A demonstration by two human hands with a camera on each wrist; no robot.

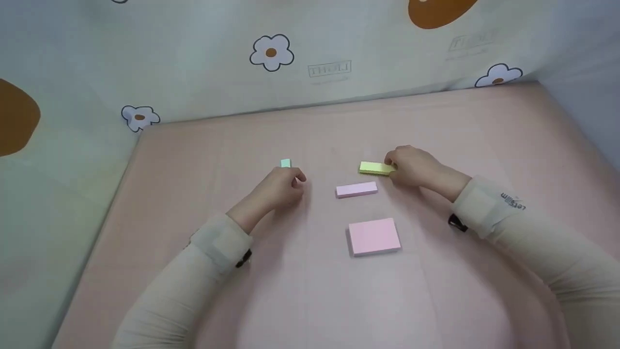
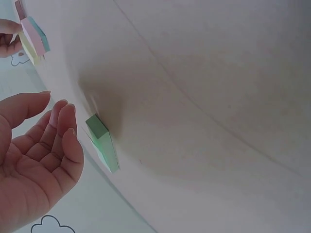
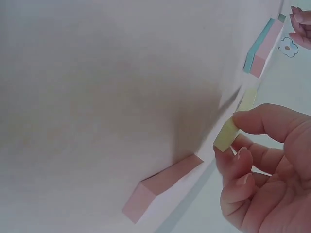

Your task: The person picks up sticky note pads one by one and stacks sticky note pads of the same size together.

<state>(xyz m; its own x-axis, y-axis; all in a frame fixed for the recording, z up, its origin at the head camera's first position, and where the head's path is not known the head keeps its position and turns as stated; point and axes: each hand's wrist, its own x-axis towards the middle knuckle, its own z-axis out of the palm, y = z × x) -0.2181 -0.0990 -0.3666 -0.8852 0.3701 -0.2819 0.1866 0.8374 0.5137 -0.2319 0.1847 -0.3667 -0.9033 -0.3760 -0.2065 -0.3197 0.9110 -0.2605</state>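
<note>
A brown patch (image 1: pixel 17 118) is displayed at the far left of a flower-printed cloth (image 1: pixel 193 68), which is hung behind a pink-covered desk (image 1: pixel 145 242). The left forearm is covered by a pale sleeve (image 1: pixel 174 286), with a dark device (image 1: pixel 243 258) worn beneath the wrist. The left hand (image 1: pixel 280 186) is held with fingers loosely bent and thumb set apart, nothing being gripped; just beyond it a small green block (image 1: pixel 286 163) is set on the desk, a gap being shown between the two in the left wrist view. Farther right, a slim pink strip (image 1: pixel 356 189) is laid slightly aslant, well apart from the left hand. Nearer the wearer, a broad pink pad (image 1: pixel 374 237) is placed flat on the desk (the largest of the pieces in the head view). Beyond the strip, a yellow strip (image 1: pixel 373 168) is pinched at its right end between the thumb and fingers of the right hand (image 1: pixel 417 167); whether it is lifted cannot be told. Near that hand a pink block (image 3: pixel 163 189) is seen in the right wrist view. At far right, the other sleeve (image 1: pixel 552 247) is marked with dark lettering (image 1: pixel 512 201).
</note>
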